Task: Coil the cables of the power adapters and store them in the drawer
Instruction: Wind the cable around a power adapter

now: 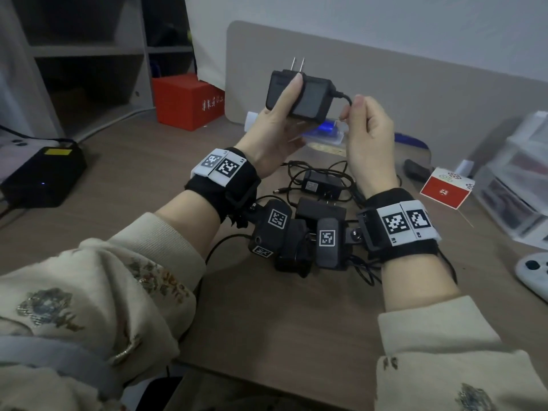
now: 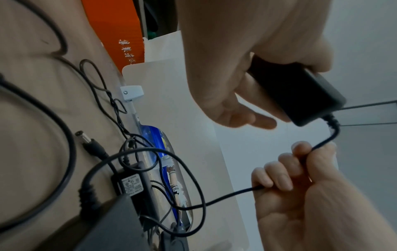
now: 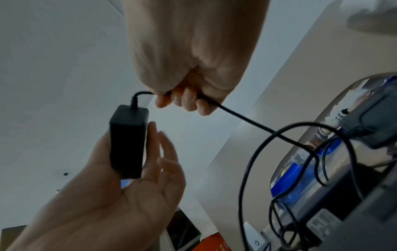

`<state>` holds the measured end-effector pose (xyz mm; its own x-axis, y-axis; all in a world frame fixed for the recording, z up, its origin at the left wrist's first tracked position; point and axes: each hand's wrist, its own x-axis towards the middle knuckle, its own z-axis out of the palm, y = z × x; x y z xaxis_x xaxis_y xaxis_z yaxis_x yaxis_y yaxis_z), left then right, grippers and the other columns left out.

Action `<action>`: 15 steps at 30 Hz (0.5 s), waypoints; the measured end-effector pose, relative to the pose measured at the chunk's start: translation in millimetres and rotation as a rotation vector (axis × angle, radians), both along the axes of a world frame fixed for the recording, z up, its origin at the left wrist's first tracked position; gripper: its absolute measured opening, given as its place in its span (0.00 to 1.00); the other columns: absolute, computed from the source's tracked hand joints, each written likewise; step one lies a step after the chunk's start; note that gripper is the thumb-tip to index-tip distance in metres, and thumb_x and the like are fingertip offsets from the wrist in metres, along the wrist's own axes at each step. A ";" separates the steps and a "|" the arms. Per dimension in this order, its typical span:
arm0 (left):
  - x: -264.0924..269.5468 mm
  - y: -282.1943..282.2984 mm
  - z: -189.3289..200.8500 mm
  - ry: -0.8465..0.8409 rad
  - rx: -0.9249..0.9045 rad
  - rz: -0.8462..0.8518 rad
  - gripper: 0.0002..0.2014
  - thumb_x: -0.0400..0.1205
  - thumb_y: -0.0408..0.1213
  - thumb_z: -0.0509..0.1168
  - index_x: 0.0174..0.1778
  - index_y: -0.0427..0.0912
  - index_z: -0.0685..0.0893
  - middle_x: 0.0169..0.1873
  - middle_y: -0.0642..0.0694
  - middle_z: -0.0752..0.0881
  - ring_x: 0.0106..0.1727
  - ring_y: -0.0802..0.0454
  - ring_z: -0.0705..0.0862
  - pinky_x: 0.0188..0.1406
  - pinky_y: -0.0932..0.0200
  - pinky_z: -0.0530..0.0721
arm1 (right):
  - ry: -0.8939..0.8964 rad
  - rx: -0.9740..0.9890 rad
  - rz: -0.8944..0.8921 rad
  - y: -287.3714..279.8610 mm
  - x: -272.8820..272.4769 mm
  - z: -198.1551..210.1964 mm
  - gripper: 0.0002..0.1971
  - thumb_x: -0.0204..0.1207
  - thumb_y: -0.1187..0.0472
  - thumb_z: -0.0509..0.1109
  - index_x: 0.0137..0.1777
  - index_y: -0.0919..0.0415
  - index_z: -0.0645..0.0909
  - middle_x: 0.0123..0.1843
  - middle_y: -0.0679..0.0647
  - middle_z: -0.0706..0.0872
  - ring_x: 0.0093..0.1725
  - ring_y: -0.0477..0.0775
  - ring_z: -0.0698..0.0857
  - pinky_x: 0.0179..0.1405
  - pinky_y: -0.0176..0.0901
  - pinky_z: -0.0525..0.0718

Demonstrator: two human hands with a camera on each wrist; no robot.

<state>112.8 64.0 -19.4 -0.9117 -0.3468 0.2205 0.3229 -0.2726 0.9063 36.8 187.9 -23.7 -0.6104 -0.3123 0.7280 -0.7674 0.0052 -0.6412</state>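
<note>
Right hand (image 3: 193, 68) grips cable (image 3: 247, 118); left hand (image 3: 120, 195) holds adapter (image 3: 127, 141).

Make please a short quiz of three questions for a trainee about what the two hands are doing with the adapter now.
1. True or false: the left hand holds the adapter above the desk with its prongs pointing up.
2. What does the right hand grip? A) the prongs B) the cable close to the adapter C) the red box
3. Fill in: the rest of the cable runs down to a ___ of other adapters and cables on the desk.

Key: 1 true. 2 B. 3 pile.
</note>
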 end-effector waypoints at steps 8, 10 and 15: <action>5.9 5.5 2.1 0.010 0.062 -0.181 0.36 0.86 0.64 0.44 0.74 0.37 0.74 0.59 0.36 0.89 0.61 0.44 0.89 0.62 0.53 0.86 | -0.096 -0.001 -0.088 -10.0 0.9 -1.5 0.19 0.81 0.35 0.46 0.47 0.46 0.72 0.45 0.46 0.78 0.52 0.46 0.82 0.59 0.49 0.80; 5.3 4.9 2.0 0.064 0.085 -0.109 0.35 0.87 0.61 0.46 0.75 0.35 0.73 0.51 0.40 0.92 0.57 0.45 0.90 0.59 0.53 0.87 | -0.095 0.106 -0.161 -10.2 -4.1 -6.7 0.20 0.78 0.32 0.45 0.45 0.41 0.72 0.51 0.50 0.80 0.60 0.59 0.79 0.65 0.64 0.76; 5.5 -4.2 8.0 0.207 0.224 0.040 0.36 0.81 0.62 0.56 0.76 0.37 0.72 0.47 0.44 0.92 0.56 0.49 0.90 0.58 0.47 0.87 | -0.187 0.606 -0.218 -5.3 -8.3 -19.1 0.08 0.86 0.47 0.56 0.52 0.41 0.76 0.57 0.45 0.82 0.72 0.58 0.73 0.73 0.61 0.61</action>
